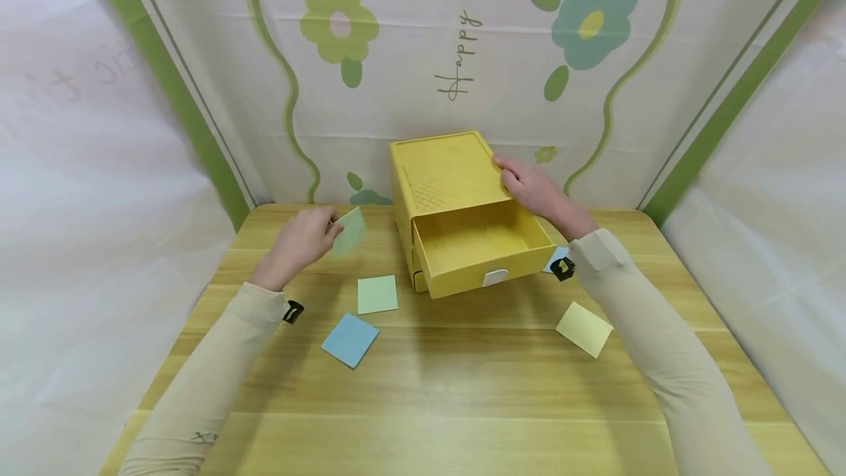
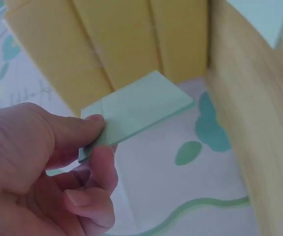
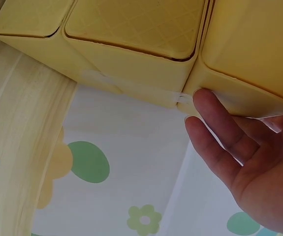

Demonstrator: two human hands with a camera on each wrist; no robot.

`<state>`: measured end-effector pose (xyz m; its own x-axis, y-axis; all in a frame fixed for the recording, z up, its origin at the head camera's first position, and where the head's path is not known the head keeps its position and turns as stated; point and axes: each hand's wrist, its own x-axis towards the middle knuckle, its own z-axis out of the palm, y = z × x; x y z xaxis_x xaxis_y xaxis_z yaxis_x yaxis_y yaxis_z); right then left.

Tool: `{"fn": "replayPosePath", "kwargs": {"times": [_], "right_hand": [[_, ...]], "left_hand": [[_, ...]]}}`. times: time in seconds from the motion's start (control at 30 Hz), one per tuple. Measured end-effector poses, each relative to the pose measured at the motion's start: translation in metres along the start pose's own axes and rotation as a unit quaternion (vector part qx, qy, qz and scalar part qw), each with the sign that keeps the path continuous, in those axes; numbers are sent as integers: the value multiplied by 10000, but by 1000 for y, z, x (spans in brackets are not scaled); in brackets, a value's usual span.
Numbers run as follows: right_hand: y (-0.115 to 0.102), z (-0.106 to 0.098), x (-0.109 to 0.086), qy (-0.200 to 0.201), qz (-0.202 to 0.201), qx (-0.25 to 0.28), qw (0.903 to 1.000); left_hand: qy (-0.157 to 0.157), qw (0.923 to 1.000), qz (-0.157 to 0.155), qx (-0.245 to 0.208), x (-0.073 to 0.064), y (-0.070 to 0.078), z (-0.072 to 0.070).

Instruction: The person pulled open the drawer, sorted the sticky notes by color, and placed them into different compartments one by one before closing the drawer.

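My left grip [image 1: 302, 241] is pinching the green pad [image 1: 349, 231] by one end, thumb against fingers, above the tabletop [image 1: 423, 402] and left of the box [image 1: 456, 167]. My right grip [image 1: 535, 189] is resting at the box's right top edge, fingers fairly straight, touching its side rather than clasping it. The top drawer [image 1: 485, 270] is standing out toward the near side. A green note [image 1: 377, 294] and a blue note [image 1: 350, 341] are lying to the near left; a yellow note [image 1: 584, 329] is lying to the near right.

Hazards, as I am judging them:
- Dropping: I am holding only one end, so a loosening pinch could be releasing the pad.
- Snagging: a low pass could be catching the pad on the drawer's left wall.
- Turning: with light bracing, a knock against the drawer could be swivelling the box.
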<state>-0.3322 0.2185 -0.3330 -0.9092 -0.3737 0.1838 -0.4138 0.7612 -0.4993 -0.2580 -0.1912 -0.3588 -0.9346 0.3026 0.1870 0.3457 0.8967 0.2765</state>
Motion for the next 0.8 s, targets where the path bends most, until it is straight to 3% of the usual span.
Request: {"fn": "replayPosePath", "kwargs": {"times": [0.23,0.47,0.8], "right_hand": [[0,0,0,32,-58,38,10000],[4,-5,5,-42,113,84,9999],[3,-11,11,84,208,337,9992]], "left_hand": [[500,9986,94,157,-5,18,-14],[1103,9918,624,177,-7,42,-34],[1440,9864,744,264,-7,69,-62]]}}
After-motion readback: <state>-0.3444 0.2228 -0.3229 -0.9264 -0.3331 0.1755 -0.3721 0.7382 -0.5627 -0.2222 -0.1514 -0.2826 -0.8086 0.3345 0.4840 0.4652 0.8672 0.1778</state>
